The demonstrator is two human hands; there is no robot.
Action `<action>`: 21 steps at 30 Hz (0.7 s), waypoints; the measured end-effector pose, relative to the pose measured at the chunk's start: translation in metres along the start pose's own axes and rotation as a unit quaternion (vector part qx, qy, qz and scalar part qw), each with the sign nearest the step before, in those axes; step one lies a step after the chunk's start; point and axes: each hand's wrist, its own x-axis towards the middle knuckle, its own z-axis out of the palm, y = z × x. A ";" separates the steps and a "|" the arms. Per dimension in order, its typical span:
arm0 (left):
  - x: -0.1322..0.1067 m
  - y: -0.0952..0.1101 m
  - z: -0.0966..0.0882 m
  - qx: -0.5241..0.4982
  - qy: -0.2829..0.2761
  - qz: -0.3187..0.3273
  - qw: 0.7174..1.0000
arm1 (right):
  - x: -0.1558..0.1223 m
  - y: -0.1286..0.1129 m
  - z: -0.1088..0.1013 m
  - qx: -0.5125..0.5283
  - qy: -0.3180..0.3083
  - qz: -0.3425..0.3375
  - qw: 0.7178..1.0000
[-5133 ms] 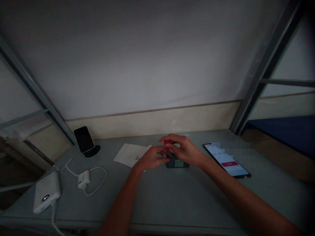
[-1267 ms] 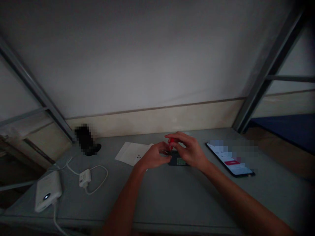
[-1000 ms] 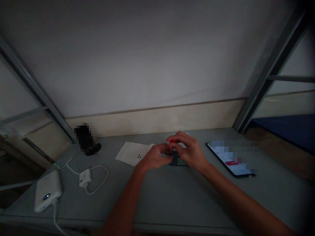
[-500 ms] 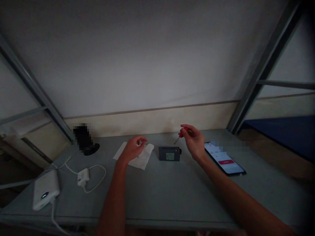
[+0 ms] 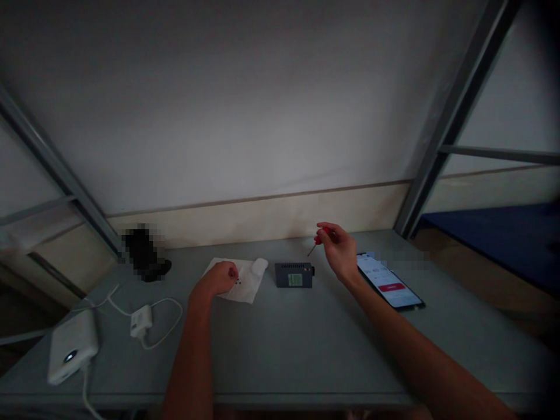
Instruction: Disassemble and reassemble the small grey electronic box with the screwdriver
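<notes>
My right hand (image 5: 339,251) holds a small screwdriver (image 5: 318,238) by its red handle, its thin shaft slanting down to the left. Below and left of the tip, a dark box-shaped device (image 5: 282,280) with a row of vent slots and a pale green label stands on the table. My left hand (image 5: 219,277) is over a white tissue (image 5: 252,286), fingers curled together in a pinch. Whether anything is between those fingertips is too small to see. Several tiny dark pieces, which look like screws (image 5: 238,283), lie on the tissue beside the fingers.
On the grey table (image 5: 271,350), a lit phone (image 5: 385,283) lies to the right. At left are a white power bank (image 5: 73,347), a white adapter (image 5: 141,322) with cables, and a black object (image 5: 146,256) on a round base. Metal posts (image 5: 452,122) flank the table.
My left hand has come down and left onto the tissue, its fingers closing and the tiny dark pieces now showing. My right hand keeps the screwdriver nearly still; the view has shifted slightly.
</notes>
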 end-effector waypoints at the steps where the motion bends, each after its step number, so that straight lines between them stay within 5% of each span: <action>1: -0.001 0.001 -0.001 0.002 -0.001 -0.001 1.000 | 0.001 0.000 0.000 -0.001 -0.001 -0.001 1.000; 21: -0.003 0.020 0.004 0.014 0.004 -0.022 1.000 | 0.000 -0.014 0.000 0.019 -0.030 -0.014 0.999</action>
